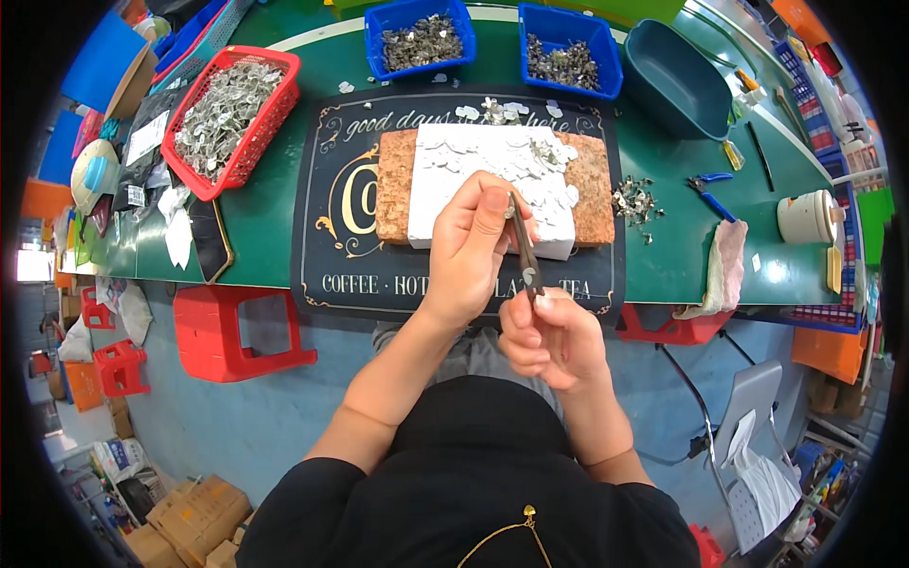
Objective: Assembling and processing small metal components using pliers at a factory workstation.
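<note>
Over the near edge of a white block, my left hand pinches a small silvery metal piece between thumb and fingertips. My right hand, just below and to the right, is closed around the lower end of dark metal tweezers. Their upper end meets the piece at the left fingertips; the exact contact is too small to tell. Many flat whitish pieces lie spread on the block, which rests across a reddish-brown brick.
A printed black mat lies under the brick. Red basket and blue bins hold small metal pieces. To the right are a dark green tub, blue-handled pliers, a cloth and a white pot.
</note>
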The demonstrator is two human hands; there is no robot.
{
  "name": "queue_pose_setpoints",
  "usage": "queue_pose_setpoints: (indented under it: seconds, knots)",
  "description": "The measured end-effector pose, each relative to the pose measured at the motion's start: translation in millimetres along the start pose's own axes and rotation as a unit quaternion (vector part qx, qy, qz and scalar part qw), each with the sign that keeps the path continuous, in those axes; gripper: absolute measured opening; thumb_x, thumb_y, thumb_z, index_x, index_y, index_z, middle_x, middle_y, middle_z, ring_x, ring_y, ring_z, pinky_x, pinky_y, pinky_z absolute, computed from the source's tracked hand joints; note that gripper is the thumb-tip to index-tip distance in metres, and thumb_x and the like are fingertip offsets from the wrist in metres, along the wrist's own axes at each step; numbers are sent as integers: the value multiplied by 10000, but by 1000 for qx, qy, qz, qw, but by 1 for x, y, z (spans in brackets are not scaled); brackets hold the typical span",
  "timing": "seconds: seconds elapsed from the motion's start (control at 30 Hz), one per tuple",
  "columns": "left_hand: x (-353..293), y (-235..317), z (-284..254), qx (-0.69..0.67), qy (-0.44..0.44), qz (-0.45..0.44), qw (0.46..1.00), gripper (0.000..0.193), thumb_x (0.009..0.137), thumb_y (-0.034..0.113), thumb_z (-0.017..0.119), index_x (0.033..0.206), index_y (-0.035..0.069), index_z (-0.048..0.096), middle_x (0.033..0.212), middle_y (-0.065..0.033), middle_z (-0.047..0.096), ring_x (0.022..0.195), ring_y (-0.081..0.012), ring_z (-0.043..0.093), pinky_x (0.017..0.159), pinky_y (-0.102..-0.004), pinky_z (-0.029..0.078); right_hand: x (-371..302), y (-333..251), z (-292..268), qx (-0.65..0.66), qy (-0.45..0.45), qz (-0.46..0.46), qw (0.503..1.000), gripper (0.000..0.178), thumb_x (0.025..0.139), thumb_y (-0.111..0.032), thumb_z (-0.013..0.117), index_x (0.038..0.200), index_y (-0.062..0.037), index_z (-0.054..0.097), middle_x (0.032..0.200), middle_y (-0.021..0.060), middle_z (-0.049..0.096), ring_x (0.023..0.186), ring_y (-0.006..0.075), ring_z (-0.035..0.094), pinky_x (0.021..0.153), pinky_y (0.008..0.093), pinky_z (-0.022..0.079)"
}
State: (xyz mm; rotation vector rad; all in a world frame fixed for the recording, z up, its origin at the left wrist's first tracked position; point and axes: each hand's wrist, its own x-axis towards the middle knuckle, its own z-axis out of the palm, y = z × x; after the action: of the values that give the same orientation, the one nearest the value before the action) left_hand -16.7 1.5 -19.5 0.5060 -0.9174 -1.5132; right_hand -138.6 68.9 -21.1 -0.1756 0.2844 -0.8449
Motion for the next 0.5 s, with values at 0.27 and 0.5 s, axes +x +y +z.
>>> queue_pose_setpoints:
  seconds: [0.27,0.5]
  knots:
    - [22,16,-2,357,-38,60,931,228,933,198,442,890,2,550,775,-53,559,674,-103,500,639,-242,395,-20,-23,-3,-316,152,-164,922,223,869,-180,473,860,17,579,604,27,481,466,76,378,416,215,275]
    - [55,13,-5,683,-35,208,699,120,753,125,631,855,63,640,847,-34,591,828,-231,459,744,-322,379,-52,-70,-21,-641,459,-277,550,166,799,-135,608,830,28,604,589,19,496,529,78,423,492,236,335]
